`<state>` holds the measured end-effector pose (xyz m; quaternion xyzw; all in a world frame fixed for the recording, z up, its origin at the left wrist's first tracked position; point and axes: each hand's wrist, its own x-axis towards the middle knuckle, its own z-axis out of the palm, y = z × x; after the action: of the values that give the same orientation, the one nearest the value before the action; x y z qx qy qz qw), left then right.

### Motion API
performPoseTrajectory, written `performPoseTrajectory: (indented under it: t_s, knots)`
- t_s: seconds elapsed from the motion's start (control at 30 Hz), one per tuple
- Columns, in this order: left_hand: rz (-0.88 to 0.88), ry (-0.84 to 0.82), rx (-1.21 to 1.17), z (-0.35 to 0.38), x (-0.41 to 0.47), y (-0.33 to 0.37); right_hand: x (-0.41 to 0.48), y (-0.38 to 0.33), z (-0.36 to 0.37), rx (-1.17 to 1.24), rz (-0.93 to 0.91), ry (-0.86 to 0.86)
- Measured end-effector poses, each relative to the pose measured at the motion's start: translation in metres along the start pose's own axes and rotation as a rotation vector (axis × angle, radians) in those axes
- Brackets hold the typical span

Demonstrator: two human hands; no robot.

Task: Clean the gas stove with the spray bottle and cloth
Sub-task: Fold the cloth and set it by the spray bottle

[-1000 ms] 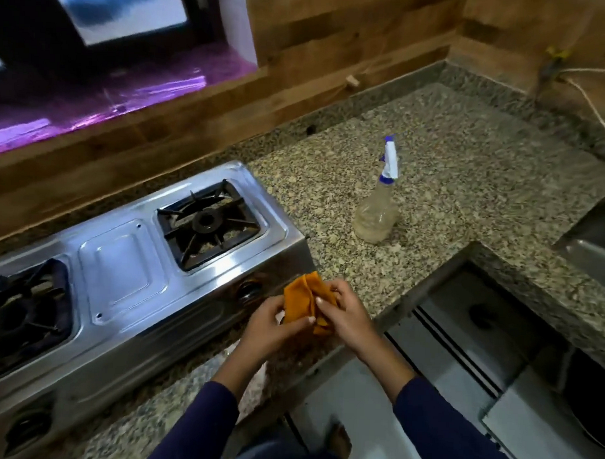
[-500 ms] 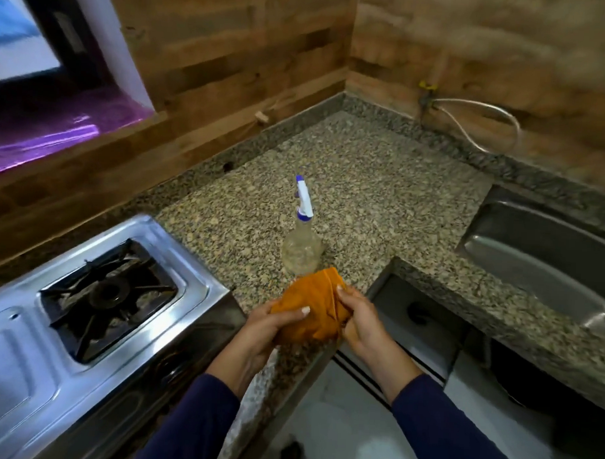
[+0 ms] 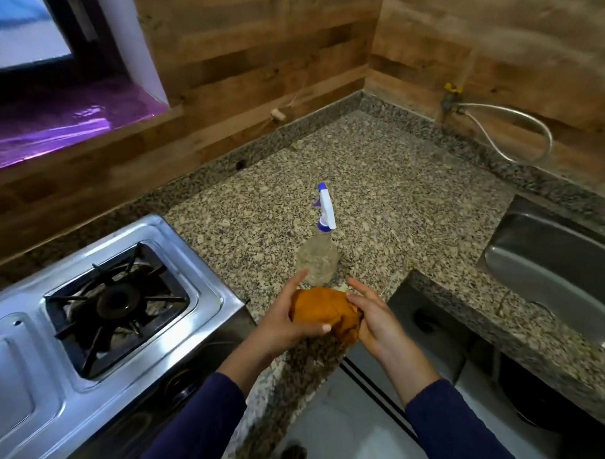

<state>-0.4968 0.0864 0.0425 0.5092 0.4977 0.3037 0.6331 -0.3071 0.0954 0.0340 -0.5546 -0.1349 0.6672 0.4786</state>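
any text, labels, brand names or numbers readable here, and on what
No readable text in this view.
spray bottle: clear body, no label shows.
gas stove: bare steel top, no brand visible; its front is too dark to tell.
cloth: plain orange, no tag visible.

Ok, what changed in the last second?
The left hand and right hand carried the orange cloth rightward, from by the gas stove to just short of the spray bottle; the left forefinger now stretches toward it. Bottle still upright on the counter, stove untouched, cloth still in both hands.
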Motion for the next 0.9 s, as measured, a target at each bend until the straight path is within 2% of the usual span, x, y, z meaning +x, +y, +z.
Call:
performPoseTrajectory:
  t_s: [0.1,0.27,0.37,0.47,0.53,0.6,0.77,0.9]
  knots:
    - [0.054,0.088,0.394,0.001,0.008,-0.003,0.006,-0.005,0.003,-0.059,0.025,-0.048]
    - [0.215,0.289,0.824,-0.004,0.017,0.0,0.011,-0.016,0.011,-0.162,-0.013,-0.012]
    - [0.23,0.421,1.046,-0.007,0.02,0.001,0.02,-0.02,0.019,-0.212,-0.031,0.05]
    - [0.282,0.43,0.989,-0.018,0.025,0.005,0.029,-0.025,0.029,-0.419,-0.072,0.137]
    - [0.235,0.363,0.852,-0.027,0.024,0.012,0.037,-0.031,0.037,-0.572,-0.16,0.15]
    - [0.18,0.385,0.721,-0.037,0.025,0.018,0.047,-0.038,0.049,-0.659,-0.287,0.122]
    - [0.049,0.393,0.556,-0.057,0.024,0.026,0.065,-0.045,0.079,-0.727,-0.422,0.044]
    - [-0.08,0.356,0.192,-0.055,0.024,0.035,0.068,-0.044,0.077,-0.742,-0.588,0.089]
